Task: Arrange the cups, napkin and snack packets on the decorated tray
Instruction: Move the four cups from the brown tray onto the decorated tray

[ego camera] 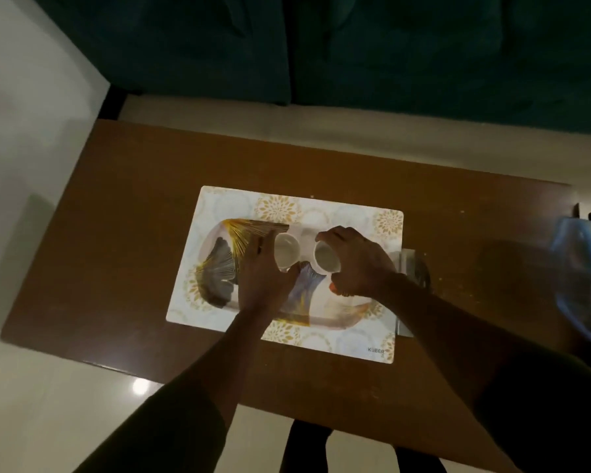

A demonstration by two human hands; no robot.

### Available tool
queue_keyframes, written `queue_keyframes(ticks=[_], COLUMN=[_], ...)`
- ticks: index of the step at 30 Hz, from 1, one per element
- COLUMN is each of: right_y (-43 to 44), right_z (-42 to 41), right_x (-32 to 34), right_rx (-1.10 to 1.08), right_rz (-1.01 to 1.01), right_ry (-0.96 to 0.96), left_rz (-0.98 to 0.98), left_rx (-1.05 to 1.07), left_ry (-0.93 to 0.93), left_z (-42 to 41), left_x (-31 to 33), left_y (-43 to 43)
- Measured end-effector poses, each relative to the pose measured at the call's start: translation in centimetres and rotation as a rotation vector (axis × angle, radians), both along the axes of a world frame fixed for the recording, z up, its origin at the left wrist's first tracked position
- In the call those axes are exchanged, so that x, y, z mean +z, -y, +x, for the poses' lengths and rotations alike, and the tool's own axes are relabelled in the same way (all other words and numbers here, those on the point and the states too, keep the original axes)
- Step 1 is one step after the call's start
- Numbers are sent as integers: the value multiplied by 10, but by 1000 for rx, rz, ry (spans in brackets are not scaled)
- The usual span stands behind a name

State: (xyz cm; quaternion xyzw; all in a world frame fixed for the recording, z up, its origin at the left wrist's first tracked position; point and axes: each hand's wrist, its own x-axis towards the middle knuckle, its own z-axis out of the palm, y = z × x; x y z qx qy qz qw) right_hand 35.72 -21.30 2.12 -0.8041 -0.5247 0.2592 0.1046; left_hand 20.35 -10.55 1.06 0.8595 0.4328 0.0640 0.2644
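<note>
Two small white cups upright on decorated tray (219, 281), mouths open. Left cup (286, 249) against left hand (263, 271) fingertips; right cup (326, 257) gripped by right hand (355, 264).

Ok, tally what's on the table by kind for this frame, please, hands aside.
Cups: 2, left one, right one
Tray: 1
Placemat: 1
Blue plastic bag: 1, at the right edge
Total: 5
A flat pale item pokes out beside the placemat on the right; I cannot tell what it is, so it is not counted.
</note>
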Motion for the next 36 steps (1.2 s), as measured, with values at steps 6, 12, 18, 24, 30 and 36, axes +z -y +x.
queue_keyframes(ticks=[6, 12, 18, 24, 30, 36], right_y=[-3, 7, 24, 4, -3, -12], right_z=[-17, -26, -58, -69, -69, -71], right_x=[-19, -19, -22, -28, -25, -28], right_rx=[152, -19, -526, -576, -537, -593], right_rz=[59, 82, 215, 281, 321, 329], right_ry=[111, 86, -12, -64, -27, -152], left_rz=[-83, -95, -6, 22, -75, -144], left_rx=[25, -11, -501, -538, 33, 39], left_ry=[27, 61, -175, -158, -43, 84], left_z=[-15, -21, -31, -30, -20, -11], left_x=[-14, -18, -17, -21, -19, -22], left_y=[-3, -2, -32, -46, -36, -35])
